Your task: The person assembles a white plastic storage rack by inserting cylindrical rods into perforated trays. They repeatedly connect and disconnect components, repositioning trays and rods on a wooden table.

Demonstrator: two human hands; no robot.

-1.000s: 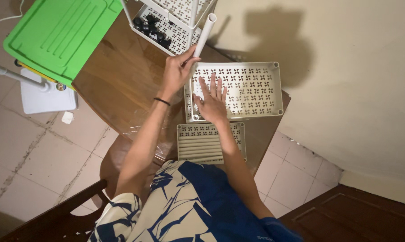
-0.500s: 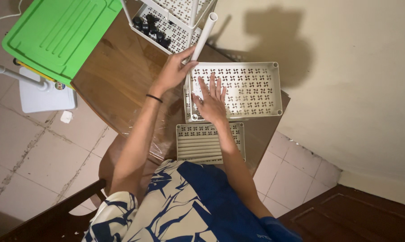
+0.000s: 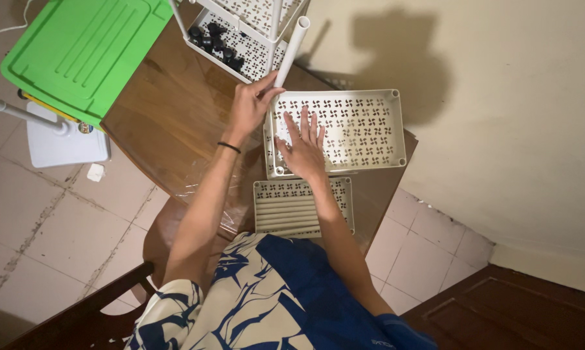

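Under my right hand (image 3: 303,150): the white perforated tray (image 3: 364,126), which I am pressing flat-palmed so it stays steady on the surface (image 3: 169,110).
Left hand (image 3: 250,107): I am gripping the white tube (image 3: 291,48) upright at the tray's near corner.

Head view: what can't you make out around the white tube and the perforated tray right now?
- White tube lower end: hidden behind the left hand.
- Perforated tray near-left area: covered by the right hand.
- Black parts in the upper rack: too small to identify; rack cut off by the top edge.
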